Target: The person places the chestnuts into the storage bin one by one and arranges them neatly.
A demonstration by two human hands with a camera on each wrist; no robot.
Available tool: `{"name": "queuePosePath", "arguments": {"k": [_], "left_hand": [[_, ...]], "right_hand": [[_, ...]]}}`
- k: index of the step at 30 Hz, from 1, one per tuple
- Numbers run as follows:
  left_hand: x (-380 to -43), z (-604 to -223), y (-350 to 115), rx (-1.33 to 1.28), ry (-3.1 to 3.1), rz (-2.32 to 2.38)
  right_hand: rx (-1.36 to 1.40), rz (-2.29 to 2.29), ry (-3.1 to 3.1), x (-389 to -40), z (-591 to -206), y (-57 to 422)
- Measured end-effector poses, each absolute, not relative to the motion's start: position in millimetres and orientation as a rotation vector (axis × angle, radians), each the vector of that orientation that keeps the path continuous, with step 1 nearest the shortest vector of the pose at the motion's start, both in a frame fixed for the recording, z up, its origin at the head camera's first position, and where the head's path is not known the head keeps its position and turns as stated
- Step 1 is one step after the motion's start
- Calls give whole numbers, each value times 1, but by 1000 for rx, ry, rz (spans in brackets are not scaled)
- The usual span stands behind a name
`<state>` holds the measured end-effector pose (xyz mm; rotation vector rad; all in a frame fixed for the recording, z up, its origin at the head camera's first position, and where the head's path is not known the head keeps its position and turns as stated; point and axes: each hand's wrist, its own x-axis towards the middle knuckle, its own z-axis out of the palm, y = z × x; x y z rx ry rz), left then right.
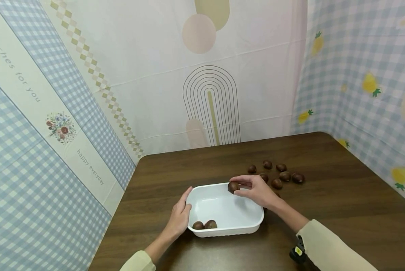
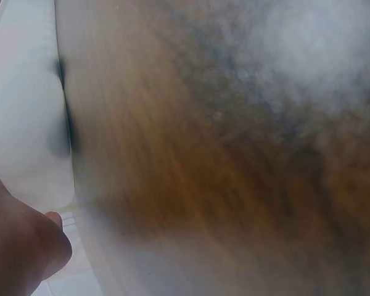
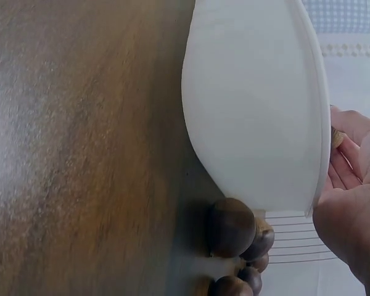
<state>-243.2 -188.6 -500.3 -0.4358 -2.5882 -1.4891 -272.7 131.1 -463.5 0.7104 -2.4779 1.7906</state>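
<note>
A white rectangular dish (image 1: 222,209) stands on the brown table, with two chestnuts (image 1: 210,224) lying inside at its near left corner. My left hand (image 1: 181,215) grips the dish's left end, thumb on the rim. Over the far right part of the dish, my right hand (image 1: 256,189) pinches a chestnut (image 1: 233,187) between thumb and fingers. In the right wrist view that hand (image 3: 351,166) is beyond the dish's rim, and the held chestnut is mostly hidden. The left wrist view shows only part of the left hand (image 2: 24,246) beside the dish's outer wall (image 2: 24,105).
Several loose chestnuts (image 1: 285,176) lie on the table (image 1: 324,210) to the right of the dish and behind it. Some are partly hidden by the right hand and forearm. A patterned cloth wall (image 1: 155,101) rises behind the table's far edge, with checked cloth at both sides.
</note>
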Motion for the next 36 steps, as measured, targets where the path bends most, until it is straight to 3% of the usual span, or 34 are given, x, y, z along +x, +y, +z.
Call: {"name": "queuePosePath", "arguments": {"k": [36], "left_hand": [[-243,-499,-188,-446,-2587,-1483]], "right_hand": [[1107,1944,-2659,-270,-474,93]]}}
